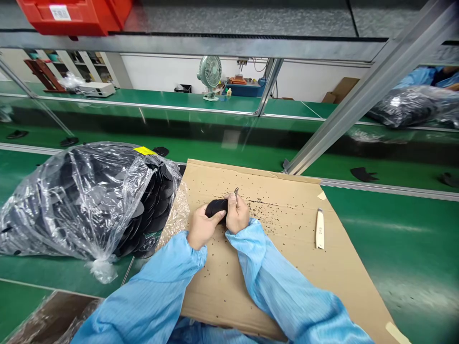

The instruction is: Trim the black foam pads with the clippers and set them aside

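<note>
Holding a curved black piece [216,207] above the middle of the cardboard sheet [344,267], with the grip of the left hand [203,225] pinched on its left side, thumb toward the right hand [237,214]. Closing that right hand beside the piece, with its grip curled around a small tool [236,190], showing only a pointed tip toward the cardboard's far edge; cannot tell whether the piece is pinched there too. Reaching in over the cardboard's near edge in loose blue sleeves [287,282].

Can see black specks [267,224] scattered over the cardboard, thickest just right of the hands, and a cream strip [320,229] with a dark tip on the cardboard's right part, well apart from both hands. Can also see, at the cardboard's left edge on the green bench [401,215], a clear plastic bag [82,200] full of black discs [161,196], with a yellow label [144,150] on top. Beyond the cardboard's far edge, can make out a slanting metal post [330,124] and, farther back, a pale green fan [211,74].
</note>
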### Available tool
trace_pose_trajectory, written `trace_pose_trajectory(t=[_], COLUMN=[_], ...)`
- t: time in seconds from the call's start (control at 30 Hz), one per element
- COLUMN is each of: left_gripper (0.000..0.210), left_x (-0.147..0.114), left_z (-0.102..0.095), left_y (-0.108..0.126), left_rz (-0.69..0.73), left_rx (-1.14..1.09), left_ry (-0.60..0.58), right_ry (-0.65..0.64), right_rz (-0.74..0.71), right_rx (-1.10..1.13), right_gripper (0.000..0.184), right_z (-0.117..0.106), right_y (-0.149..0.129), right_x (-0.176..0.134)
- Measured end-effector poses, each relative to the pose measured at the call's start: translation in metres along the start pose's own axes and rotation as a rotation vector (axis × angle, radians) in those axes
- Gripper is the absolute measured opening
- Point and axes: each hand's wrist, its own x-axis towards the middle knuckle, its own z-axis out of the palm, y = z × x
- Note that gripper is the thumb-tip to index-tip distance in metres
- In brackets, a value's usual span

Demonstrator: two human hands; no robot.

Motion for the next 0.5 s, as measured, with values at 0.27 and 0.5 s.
trace_pose_trajectory(t=[0.27,0.5], left_gripper=[0.032,0.036], left_x=[-0.004,-0.005], left_z=[0.0,-0.001], left_y=[0.001,-0.011], left_rz=[0.017,0.046], left_rx=[0.119,0.11], left_ry=[0.055,0.049], right_ry=[0.033,0.03], right_rz=[-0.042,-0.019], right_rx=[-0.014,-0.032], right_gripper=[0.051,0.055], right_z=[0.001,0.001], right_y=[0.001,-0.001], right_x=[0.003,0.006])
